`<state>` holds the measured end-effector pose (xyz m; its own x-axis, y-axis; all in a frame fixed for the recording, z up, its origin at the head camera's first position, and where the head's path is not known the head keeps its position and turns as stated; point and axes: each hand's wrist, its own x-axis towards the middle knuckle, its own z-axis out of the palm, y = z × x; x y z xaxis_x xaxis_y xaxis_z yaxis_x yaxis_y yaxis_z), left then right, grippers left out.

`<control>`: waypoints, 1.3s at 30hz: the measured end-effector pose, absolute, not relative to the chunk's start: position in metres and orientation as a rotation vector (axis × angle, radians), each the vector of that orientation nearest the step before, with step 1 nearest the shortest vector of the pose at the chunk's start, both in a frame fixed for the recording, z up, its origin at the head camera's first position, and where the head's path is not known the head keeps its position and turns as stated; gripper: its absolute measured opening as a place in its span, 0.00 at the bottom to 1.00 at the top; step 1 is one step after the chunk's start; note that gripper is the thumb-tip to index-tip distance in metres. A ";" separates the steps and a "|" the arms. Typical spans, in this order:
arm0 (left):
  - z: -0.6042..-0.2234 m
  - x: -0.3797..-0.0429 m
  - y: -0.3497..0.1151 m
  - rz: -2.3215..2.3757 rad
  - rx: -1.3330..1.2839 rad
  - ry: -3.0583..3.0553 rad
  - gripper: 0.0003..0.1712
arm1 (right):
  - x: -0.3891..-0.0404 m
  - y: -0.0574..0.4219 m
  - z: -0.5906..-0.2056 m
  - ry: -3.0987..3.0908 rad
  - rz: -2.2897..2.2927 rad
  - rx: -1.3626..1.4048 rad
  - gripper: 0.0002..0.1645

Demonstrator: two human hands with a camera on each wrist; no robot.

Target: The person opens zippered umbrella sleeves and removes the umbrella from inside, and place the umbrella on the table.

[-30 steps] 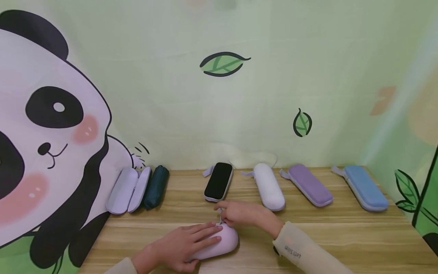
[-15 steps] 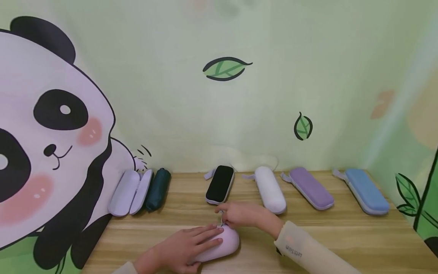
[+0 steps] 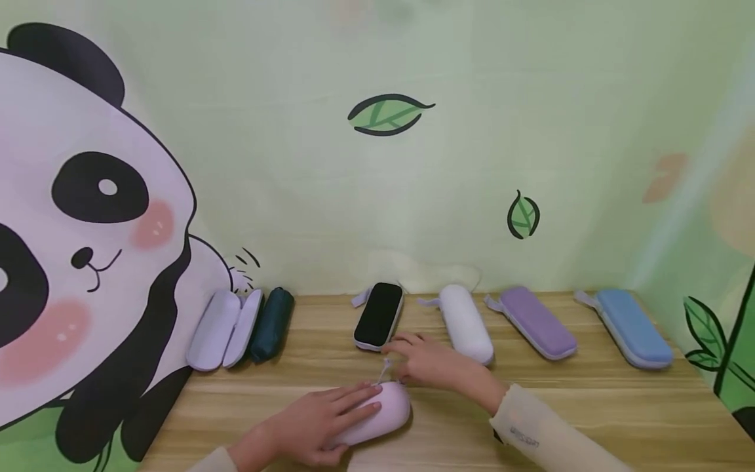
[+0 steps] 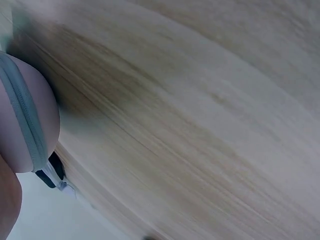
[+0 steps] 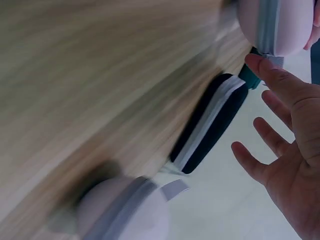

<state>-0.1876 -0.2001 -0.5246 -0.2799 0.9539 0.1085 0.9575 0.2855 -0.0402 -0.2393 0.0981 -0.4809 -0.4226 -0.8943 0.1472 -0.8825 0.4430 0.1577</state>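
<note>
One pink case (image 3: 394, 410) sits on the table (image 3: 330, 337) under the straight fingers of the left hand (image 3: 312, 419), maybe so it won't slide, while the right hand (image 3: 436, 362), fingers spread and holding nothing, is by the zip strap (image 3: 386, 368).

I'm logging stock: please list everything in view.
Pink case: one, pink, front centre
Open case: one, lavender inside, far left
Dark case: one, teal, beside open case
Black case: one, black, back centre
White case: one, white, beside black case
Purple case: one, purple, beside white case
Blue case: one, blue, far right
Table: one, brown, beneath cases
Backdrop: one, green, behind table
Left hand: one, on pink case
Right hand: one, beside pink case
Sleeves: two, cream, at wrists
</note>
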 end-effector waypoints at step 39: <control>-0.531 -0.159 -0.177 -0.373 -1.315 -2.769 0.47 | -0.203 0.109 -0.510 -2.543 0.296 1.130 0.04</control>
<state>-0.1591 -0.1772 -0.5309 -0.6363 0.7566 0.1505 0.7695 0.6087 0.1935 -0.2027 0.1093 -0.5100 -0.6251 -0.6767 0.3890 -0.7480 0.6618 -0.0507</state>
